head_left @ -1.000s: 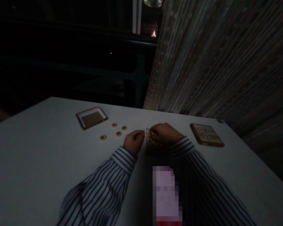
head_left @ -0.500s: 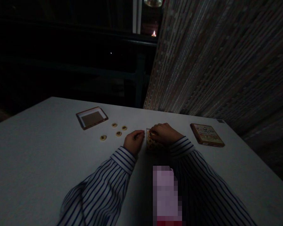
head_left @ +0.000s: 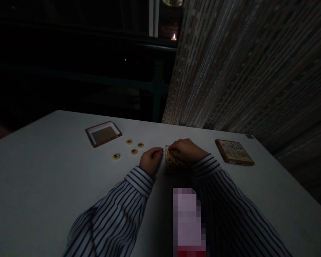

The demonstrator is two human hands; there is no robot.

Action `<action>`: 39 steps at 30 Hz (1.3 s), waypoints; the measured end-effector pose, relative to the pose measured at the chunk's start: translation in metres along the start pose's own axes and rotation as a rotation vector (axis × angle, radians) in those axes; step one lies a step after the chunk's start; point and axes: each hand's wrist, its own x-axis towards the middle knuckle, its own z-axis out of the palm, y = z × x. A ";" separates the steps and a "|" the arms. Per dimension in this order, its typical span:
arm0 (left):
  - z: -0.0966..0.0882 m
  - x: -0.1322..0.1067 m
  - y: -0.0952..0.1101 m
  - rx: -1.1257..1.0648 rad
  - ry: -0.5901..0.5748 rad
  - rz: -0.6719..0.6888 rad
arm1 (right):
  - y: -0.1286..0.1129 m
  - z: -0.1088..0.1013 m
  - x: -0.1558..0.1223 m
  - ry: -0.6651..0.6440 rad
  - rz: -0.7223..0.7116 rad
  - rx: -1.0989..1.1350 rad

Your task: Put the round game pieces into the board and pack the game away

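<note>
A small clear-edged container (head_left: 167,157) filled with round xiangqi pieces (head_left: 172,162) sits in front of me; the dim light hides whether it is a bag or a box. My left hand (head_left: 151,159) is closed at its left side, thumb and finger pinched at the rim. Over its top reaches my right hand (head_left: 186,151), fingers bent down and pinched together at the pieces, covering much of them. What the right fingertips grip is mostly hidden. Several loose xiangqi pieces (head_left: 134,151) lie face up on the table to the left of my left hand.
An open shallow box half (head_left: 103,135) lies at the back left of the white table (head_left: 69,185). A printed box lid (head_left: 235,152) rests at the right. Behind the far edge hangs a string curtain (head_left: 211,71), beside a dark railing (head_left: 157,85).
My right fingertips have shifted slightly up and left over the container; the piece seen under them before is now more covered. My left hand holds nearly the same pose.
</note>
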 end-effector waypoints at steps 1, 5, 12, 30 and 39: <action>0.000 0.000 0.001 0.001 0.000 0.004 | 0.000 0.001 0.000 0.006 -0.003 0.000; 0.000 0.000 0.002 -0.006 0.013 0.008 | 0.000 0.003 0.000 0.013 -0.006 -0.003; -0.001 0.001 0.002 0.010 0.010 0.008 | 0.000 0.004 0.001 -0.006 0.007 -0.016; 0.000 0.000 0.001 0.035 0.005 0.010 | -0.002 0.001 0.000 -0.007 -0.013 -0.025; 0.000 0.001 0.000 0.068 -0.008 0.012 | -0.001 0.003 0.000 -0.022 -0.015 -0.025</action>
